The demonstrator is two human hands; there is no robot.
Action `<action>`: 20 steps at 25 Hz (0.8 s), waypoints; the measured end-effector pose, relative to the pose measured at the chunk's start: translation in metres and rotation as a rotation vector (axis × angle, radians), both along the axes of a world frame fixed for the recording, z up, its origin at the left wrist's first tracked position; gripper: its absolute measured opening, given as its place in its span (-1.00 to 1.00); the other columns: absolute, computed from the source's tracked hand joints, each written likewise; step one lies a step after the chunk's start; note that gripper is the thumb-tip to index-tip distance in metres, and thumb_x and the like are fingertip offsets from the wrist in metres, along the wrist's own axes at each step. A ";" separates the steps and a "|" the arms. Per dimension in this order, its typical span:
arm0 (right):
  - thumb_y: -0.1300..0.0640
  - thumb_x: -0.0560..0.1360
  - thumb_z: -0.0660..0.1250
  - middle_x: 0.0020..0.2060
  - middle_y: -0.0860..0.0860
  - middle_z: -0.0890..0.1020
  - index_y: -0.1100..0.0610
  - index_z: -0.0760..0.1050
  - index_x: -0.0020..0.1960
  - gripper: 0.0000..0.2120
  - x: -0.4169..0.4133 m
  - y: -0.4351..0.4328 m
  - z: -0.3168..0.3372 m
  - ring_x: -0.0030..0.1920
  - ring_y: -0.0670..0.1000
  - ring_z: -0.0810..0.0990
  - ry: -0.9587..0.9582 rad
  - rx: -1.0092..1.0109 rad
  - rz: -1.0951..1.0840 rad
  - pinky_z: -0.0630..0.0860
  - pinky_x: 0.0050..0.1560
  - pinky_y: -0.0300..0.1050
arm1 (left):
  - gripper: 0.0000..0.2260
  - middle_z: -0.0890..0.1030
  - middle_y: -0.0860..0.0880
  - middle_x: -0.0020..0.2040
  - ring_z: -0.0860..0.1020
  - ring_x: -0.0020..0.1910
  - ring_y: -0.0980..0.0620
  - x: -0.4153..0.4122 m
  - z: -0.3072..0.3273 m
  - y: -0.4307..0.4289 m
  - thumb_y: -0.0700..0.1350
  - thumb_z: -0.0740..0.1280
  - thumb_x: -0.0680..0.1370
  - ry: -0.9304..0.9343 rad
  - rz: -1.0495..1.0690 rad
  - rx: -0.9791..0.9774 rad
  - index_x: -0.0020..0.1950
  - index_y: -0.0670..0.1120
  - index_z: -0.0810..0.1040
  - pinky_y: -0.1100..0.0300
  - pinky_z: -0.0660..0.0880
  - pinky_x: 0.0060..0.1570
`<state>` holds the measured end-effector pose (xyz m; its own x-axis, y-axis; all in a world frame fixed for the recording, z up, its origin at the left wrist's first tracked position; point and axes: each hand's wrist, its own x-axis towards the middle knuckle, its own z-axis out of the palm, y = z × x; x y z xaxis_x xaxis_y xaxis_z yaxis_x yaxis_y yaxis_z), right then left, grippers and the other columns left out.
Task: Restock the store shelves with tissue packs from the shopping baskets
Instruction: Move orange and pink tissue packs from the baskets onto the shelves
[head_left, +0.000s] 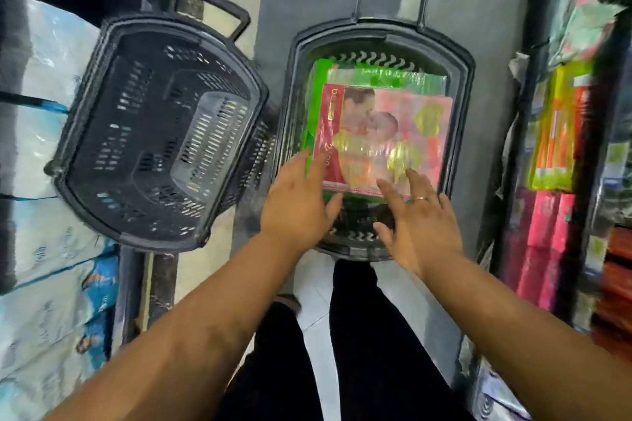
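While left hand and right hand spread unclenched over the tissue pack, another basket flanks its basket.

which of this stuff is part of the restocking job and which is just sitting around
Job: tissue pack; the full basket holding it; left hand and right hand, both open over the pack; right shelf.

Sitting around: empty basket; white and blue packs on the left; yellow pack already shelved.
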<state>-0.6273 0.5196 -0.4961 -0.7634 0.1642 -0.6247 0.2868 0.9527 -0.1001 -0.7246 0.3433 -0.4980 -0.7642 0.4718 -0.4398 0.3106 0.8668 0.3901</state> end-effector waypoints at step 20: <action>-0.12 0.41 0.47 0.54 0.18 -0.01 -0.07 0.07 0.53 -0.16 -0.027 0.068 -0.118 0.29 0.29 0.44 0.227 -0.223 -0.530 0.45 0.21 0.08 | 0.00 0.28 -0.05 0.43 0.39 0.34 -0.04 -0.019 -0.117 0.057 0.09 0.55 0.35 -0.224 0.536 0.153 0.58 0.08 -0.05 0.16 0.32 0.22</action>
<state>-0.6542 0.5877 -0.6142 -0.7318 0.4419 -0.5189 0.6635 0.6359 -0.3943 -0.7435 0.4006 -0.6152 -0.8097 0.1174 -0.5750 -0.2581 0.8086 0.5286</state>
